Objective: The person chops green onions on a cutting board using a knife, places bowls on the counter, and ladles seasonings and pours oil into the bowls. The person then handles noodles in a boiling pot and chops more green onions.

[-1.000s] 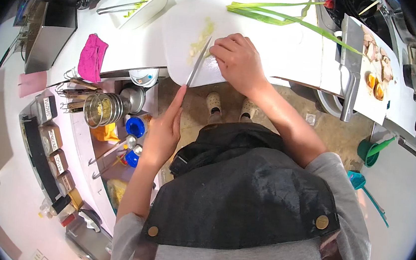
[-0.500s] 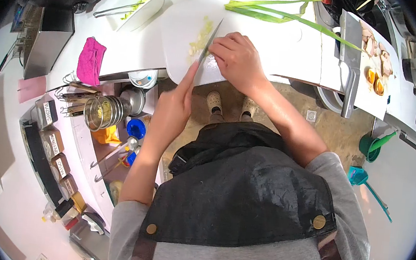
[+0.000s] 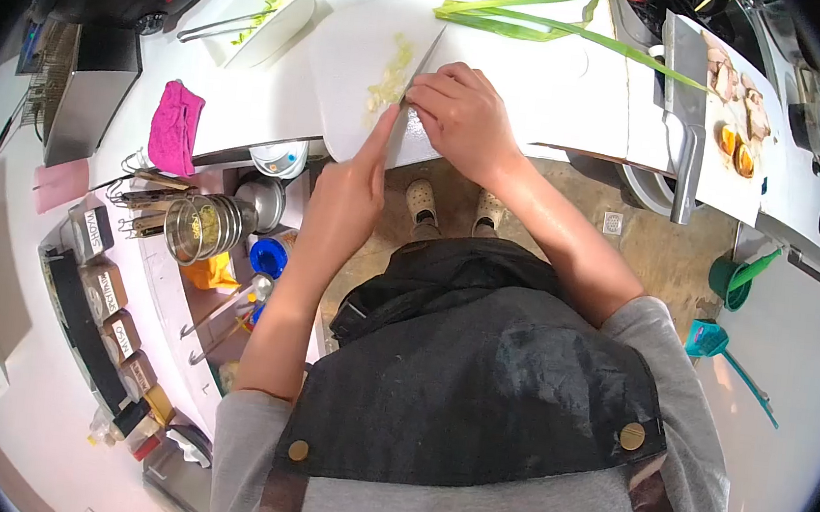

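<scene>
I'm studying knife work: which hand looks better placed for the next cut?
Probably the left: the left hand grips the knife, its blade over the white board. The right hand is bent close beside the blade, seemingly better placed for steadying.

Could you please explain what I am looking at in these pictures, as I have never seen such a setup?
There is no machine here: a person works bare-handed, and every picture comes from one camera on their head, looking down past the apron. The left hand holds a knife. The right hand rests beside the blade, its fingers bent; whatever they hold is hidden. Chopped pale-green pieces lie on a white board, with long green leaves beyond to the right.
</scene>
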Available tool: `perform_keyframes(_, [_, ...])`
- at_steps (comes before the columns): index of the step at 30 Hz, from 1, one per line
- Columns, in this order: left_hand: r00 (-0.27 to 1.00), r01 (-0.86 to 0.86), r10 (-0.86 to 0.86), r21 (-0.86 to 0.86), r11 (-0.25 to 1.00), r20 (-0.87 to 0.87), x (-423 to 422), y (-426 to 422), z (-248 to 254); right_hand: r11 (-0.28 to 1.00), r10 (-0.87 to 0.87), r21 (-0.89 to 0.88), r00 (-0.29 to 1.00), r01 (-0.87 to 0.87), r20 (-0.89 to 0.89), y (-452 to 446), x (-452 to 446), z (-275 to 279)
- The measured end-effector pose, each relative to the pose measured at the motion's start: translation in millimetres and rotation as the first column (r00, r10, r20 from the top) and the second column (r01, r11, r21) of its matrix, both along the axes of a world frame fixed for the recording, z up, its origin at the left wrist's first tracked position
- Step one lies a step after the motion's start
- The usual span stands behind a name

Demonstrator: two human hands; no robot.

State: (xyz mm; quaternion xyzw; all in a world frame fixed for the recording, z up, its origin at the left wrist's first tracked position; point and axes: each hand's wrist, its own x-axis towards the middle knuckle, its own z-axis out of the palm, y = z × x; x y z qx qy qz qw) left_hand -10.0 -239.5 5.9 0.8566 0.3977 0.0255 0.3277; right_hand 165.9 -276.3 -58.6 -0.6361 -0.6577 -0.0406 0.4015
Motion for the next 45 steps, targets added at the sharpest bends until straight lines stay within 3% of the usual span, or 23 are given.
perform_keyframes(4, [0.999, -0.024, 0.025, -0.009, 1.0, 0.048, -14, -8, 0, 1.0, -0.006, -0.011, 1.0, 0.006, -0.027, 2, 0, 1])
perform_keyframes(8, [0.992, -0.128, 0.124, -0.153, 0.98, -0.031, -47, -28, 15, 0.999, -0.005, 0.042, 1.0, 0.006, -0.01, 2, 1, -3])
perform_keyframes(11, [0.994, -0.1, 0.094, -0.152, 0.983, -0.048, -46, -29, 25, 1.0, 0.002, 0.02, 1.0, -0.002, -0.011, 1, -1, -2])
perform_keyframes(14, [0.998, -0.023, 0.026, -0.066, 0.998, 0.051, -36, -20, 14, 1.0, -0.003, 0.002, 1.0, 0.003, -0.021, 1, 0, -1])
perform_keyframes(20, [0.999, 0.028, -0.027, 0.041, 0.999, -0.022, 9, 6, -1, 0.999, -0.027, 0.015, 0.999, 0.028, -0.041, 0, 1, -2])
perform_keyframes(25, [1.0, 0.003, -0.003, -0.026, 1.0, 0.01, -41, -20, 5, 0.999, -0.032, 0.006, 0.997, 0.032, -0.076, 1, 2, -3])
perform_keyframes(29, [0.981, -0.149, 0.125, -0.162, 0.976, -0.148, -53, -21, 28, 1.0, -0.017, 0.026, 0.998, 0.018, -0.067, 1, 3, -2])
perform_keyframes(32, [0.993, -0.072, 0.052, -0.185, 0.98, -0.109, -44, -22, 34, 1.0, -0.017, 0.025, 0.998, 0.019, -0.06, 1, 3, -4])
perform_keyframes(41, [0.999, 0.033, -0.033, 0.025, 0.999, -0.011, 6, 5, 2, 0.999, -0.02, 0.045, 0.997, 0.024, -0.074, 1, 2, -2])
perform_keyframes(45, [1.0, 0.021, -0.021, -0.006, 1.0, 0.002, -22, -8, 5, 0.999, -0.026, 0.034, 0.996, 0.029, -0.081, 1, 3, -3])
